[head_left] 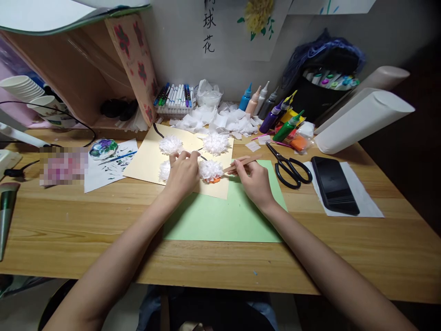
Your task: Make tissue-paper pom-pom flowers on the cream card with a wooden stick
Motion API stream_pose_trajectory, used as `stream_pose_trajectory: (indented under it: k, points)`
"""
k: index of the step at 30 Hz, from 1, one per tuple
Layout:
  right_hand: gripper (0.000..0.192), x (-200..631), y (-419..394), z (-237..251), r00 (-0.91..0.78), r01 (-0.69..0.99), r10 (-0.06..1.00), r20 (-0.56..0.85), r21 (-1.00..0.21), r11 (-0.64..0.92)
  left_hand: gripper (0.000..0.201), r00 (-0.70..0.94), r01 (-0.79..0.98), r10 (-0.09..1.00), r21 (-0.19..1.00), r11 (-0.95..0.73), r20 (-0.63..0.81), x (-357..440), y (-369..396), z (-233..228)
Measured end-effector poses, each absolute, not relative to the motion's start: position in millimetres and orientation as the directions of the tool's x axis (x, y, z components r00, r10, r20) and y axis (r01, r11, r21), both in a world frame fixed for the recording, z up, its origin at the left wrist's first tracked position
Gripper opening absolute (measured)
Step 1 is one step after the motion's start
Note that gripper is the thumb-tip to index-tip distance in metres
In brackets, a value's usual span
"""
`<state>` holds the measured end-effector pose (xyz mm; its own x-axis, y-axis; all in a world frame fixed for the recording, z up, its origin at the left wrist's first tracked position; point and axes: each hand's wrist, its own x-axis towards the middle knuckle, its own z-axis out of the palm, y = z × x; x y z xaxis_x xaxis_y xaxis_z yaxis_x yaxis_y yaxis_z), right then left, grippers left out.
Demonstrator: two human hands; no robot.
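My right hand (253,180) pinches a flat wooden craft stick (243,163). The stick's left end reaches the edge of the lower right white tissue-paper flower (211,170), where an orange patch (214,180) shows underneath. My left hand (184,172) lies over the cream paper (146,158), between the two lower flowers. Its fingers are bent and close together; the fingertips are hidden, so what they grip or press cannot be seen. It partly covers the lower left flower (164,171). Two more white flowers, an upper left one (171,144) and an upper right one (216,143), sit on the cream paper, with black painted lines near them.
Green paper (223,220) lies under the cream sheet. To the right are black-handled scissors (289,168) and a phone (334,184). Behind are torn white tissue pieces (220,119), several paint bottles (253,100) and markers (175,95). A paint-stained sheet (113,172) with a blue brush lies left.
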<state>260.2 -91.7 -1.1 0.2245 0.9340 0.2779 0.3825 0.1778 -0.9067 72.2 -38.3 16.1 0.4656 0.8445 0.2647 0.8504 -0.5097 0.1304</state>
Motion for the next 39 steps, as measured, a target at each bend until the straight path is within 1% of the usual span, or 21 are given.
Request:
stream_pose_trajectory:
  k: [3,6,10,14,17,21,25,28,31,33,35,36,37,39]
  points:
    - [0.026,261,-87,-3,0.252,0.223,0.952,0.172,-0.968,0.115,0.033,0.467,0.849,0.842,0.13,-0.513,0.27,72,-38,16]
    - [0.028,265,-91,-2,0.237,0.154,0.956,0.175,-0.978,0.141,0.033,0.471,0.846,0.84,0.134,-0.517,0.271,71,-39,16]
    - [0.031,271,-101,3,0.256,0.177,0.929,0.266,-0.958,0.225,0.031,0.473,0.842,0.84,0.146,-0.52,0.265,70,-40,16]
    - [0.031,274,-105,4,0.306,0.18,0.901,0.308,-0.948,0.263,0.026,0.439,0.855,0.859,0.172,-0.489,0.263,66,-33,20]
    - [0.03,274,-105,4,0.333,0.172,0.89,0.312,-0.948,0.268,0.022,0.407,0.882,0.862,0.114,-0.457,0.301,63,-24,23]
    - [0.029,273,-107,2,0.311,0.18,0.897,0.315,-0.946,0.27,0.015,0.407,0.899,0.867,0.046,-0.436,0.287,65,-14,22]
    - [0.027,272,-110,1,0.279,0.221,0.894,0.351,-0.929,0.296,0.021,0.403,0.899,0.861,0.042,-0.436,0.309,67,-11,15]
    - [0.026,272,-112,1,0.257,0.25,0.887,0.383,-0.913,0.322,0.026,0.396,0.895,0.86,0.071,-0.44,0.322,65,-11,12]
    - [0.025,272,-112,0,0.247,0.259,0.885,0.395,-0.907,0.332,0.025,0.369,0.896,0.871,0.125,-0.426,0.325,63,-12,15]
    - [0.025,272,-112,0,0.252,0.263,0.88,0.403,-0.903,0.339,0.021,0.333,0.891,0.884,0.199,-0.409,0.327,61,-15,21]
    - [0.026,272,-112,0,0.26,0.263,0.872,0.414,-0.9,0.349,0.015,0.3,0.859,0.905,0.327,-0.394,0.301,58,-19,32]
    - [0.026,272,-112,0,0.266,0.263,0.868,0.419,-0.898,0.353,0.013,0.305,0.822,0.914,0.411,-0.395,0.268,57,-22,38]
    - [0.026,272,-112,1,0.274,0.262,0.863,0.425,-0.896,0.358,0.012,0.337,0.765,0.915,0.503,-0.403,0.22,55,-25,45]
    - [0.026,271,-113,1,0.296,0.256,0.845,0.445,-0.89,0.379,0.015,0.489,0.593,0.866,0.69,-0.415,0.101,54,-33,56]
